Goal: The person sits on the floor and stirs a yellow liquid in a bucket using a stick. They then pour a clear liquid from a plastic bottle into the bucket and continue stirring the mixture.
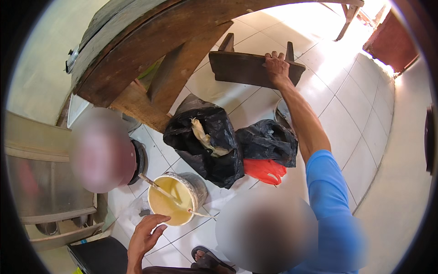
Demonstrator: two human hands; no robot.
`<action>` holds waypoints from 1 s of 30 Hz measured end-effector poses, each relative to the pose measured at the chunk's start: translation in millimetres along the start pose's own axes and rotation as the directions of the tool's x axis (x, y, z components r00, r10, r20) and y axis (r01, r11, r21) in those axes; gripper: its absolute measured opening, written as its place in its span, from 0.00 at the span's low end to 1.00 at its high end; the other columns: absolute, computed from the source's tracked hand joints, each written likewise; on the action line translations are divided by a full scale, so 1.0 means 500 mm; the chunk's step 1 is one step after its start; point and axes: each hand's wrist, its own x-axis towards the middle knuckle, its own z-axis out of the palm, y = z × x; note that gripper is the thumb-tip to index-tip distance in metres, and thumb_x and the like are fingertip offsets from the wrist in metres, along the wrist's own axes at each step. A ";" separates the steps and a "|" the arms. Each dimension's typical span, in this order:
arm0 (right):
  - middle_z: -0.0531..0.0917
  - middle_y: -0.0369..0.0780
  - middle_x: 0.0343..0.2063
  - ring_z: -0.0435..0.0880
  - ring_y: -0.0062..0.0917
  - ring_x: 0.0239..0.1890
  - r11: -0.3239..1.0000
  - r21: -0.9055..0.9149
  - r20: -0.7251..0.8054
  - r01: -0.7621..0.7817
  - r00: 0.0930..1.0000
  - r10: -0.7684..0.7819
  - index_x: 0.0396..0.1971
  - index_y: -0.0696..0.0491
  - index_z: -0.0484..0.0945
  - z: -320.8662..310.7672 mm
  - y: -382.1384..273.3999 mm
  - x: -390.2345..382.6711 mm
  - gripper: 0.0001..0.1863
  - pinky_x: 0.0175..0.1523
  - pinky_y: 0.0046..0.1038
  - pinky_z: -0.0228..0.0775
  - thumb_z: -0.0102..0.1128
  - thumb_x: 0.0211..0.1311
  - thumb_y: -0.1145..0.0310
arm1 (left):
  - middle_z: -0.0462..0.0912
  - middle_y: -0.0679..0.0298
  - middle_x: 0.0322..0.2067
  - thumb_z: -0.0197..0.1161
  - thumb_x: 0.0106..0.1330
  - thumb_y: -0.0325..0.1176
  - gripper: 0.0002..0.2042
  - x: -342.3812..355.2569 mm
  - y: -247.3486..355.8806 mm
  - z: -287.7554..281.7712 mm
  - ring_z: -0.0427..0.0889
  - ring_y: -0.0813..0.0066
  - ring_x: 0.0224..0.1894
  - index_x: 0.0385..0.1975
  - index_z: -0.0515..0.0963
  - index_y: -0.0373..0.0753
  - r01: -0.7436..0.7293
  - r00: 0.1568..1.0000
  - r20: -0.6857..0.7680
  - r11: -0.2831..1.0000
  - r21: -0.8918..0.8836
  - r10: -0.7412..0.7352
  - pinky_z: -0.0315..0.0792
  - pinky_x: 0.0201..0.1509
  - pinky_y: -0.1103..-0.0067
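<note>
My right hand (277, 69), at the end of an outstretched arm in a blue sleeve, grips the edge of a low dark wooden stool (237, 68). The stool is tipped, with its plank facing me and its legs pointing away. At the lower left my left hand (147, 235) is empty, thumb and fingers apart, beside the rim of a bucket (199, 189). Yellowish liquid (171, 205) fills part of the bucket, and a stick (159, 188) leans in it. Beyond it, an open black plastic bag (182, 132) holds something pale that looks like plucked poultry (205, 139).
Another black bag (269, 141) and a red plastic bag (267, 171) lie beside the open one. A heavy wooden table (159, 36) juts in from the upper left. A pink container (130, 160), partly blurred, stands at left near a cabinet (50, 182). White tiles (346, 109) cover the floor.
</note>
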 end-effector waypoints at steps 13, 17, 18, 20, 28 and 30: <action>0.60 0.54 0.70 0.62 0.52 0.70 0.953 0.291 0.096 0.082 0.989 -0.114 0.71 0.54 0.58 -0.108 -0.012 -0.063 0.35 0.68 0.47 0.65 0.57 0.67 0.60 | 0.85 0.58 0.42 0.63 0.67 0.28 0.09 -0.013 -0.003 -0.012 0.82 0.58 0.45 0.45 0.83 0.40 -0.079 0.992 -0.092 0.995 0.061 0.085 0.74 0.51 0.69; 0.81 0.47 0.50 0.82 0.45 0.49 0.765 0.534 -0.361 0.361 0.915 -0.180 0.55 0.52 0.76 -0.266 -0.033 -0.196 0.18 0.53 0.43 0.72 0.53 0.70 0.61 | 0.85 0.56 0.35 0.64 0.66 0.30 0.08 0.014 -0.034 -0.008 0.82 0.54 0.37 0.42 0.83 0.37 -0.147 0.984 -0.076 0.974 0.175 0.162 0.74 0.44 0.67; 0.83 0.47 0.46 0.83 0.43 0.47 0.713 0.583 -0.384 0.388 0.906 -0.180 0.52 0.54 0.76 -0.332 -0.071 -0.249 0.15 0.52 0.40 0.72 0.52 0.71 0.64 | 0.84 0.55 0.34 0.63 0.67 0.32 0.08 0.004 -0.034 -0.014 0.82 0.54 0.37 0.41 0.82 0.37 -0.122 0.982 -0.122 0.977 0.175 0.144 0.74 0.43 0.67; 0.83 0.47 0.36 0.83 0.36 0.38 0.582 0.768 -0.195 0.268 0.963 -0.186 0.45 0.58 0.79 -0.469 -0.123 -0.364 0.12 0.44 0.34 0.73 0.53 0.71 0.67 | 0.85 0.58 0.30 0.63 0.68 0.32 0.09 0.011 -0.029 -0.018 0.83 0.66 0.34 0.43 0.82 0.35 -0.031 0.987 -0.145 0.974 0.227 0.065 0.74 0.40 0.73; 0.83 0.48 0.34 0.83 0.45 0.37 0.437 0.687 0.137 0.581 0.487 -0.863 0.37 0.56 0.78 -0.526 -0.274 -0.633 0.12 0.40 0.44 0.75 0.52 0.69 0.63 | 0.84 0.57 0.28 0.57 0.70 0.34 0.10 -0.054 -0.095 -0.026 0.84 0.63 0.31 0.42 0.80 0.34 -0.041 0.983 -0.157 0.947 0.318 0.096 0.75 0.38 0.70; 0.84 0.48 0.38 0.84 0.45 0.42 0.535 0.646 0.477 0.545 0.258 -0.840 0.47 0.55 0.78 -0.475 -0.274 -0.654 0.20 0.46 0.45 0.75 0.56 0.67 0.54 | 0.85 0.54 0.31 0.58 0.68 0.34 0.10 -0.069 -0.102 0.001 0.84 0.55 0.34 0.42 0.80 0.37 -0.162 0.986 0.024 0.920 0.356 0.164 0.77 0.41 0.66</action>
